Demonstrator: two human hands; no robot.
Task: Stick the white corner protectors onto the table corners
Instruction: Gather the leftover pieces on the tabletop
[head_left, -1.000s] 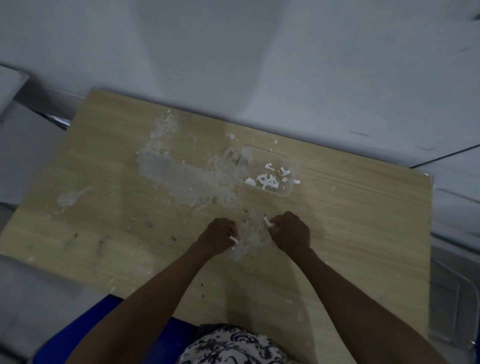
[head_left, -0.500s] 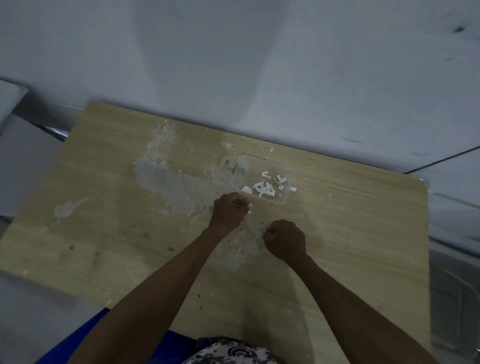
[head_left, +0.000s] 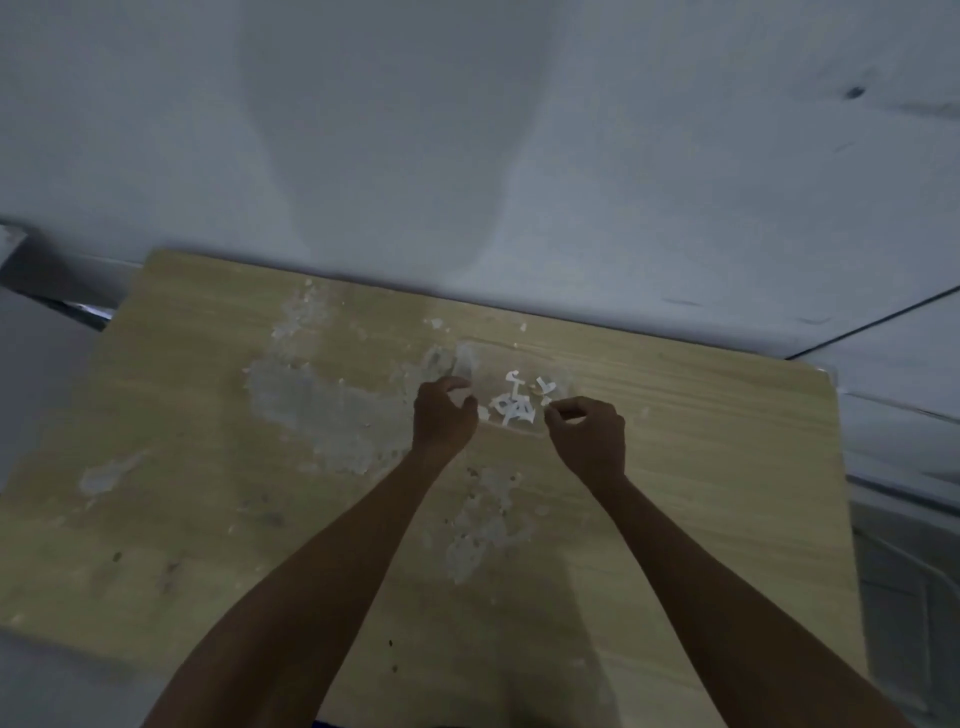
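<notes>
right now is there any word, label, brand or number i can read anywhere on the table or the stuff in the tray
None can be read.
Wooden table: bare, only pale scuffed patches.
Clear tray: no label visible.
White pieces in the tray: some look letter-like, but they are cut scraps, not print.

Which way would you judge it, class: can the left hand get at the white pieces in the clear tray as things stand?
Probably yes. The left hand sits at the clear tray, right beside the white pieces, with nothing covering them.
</notes>
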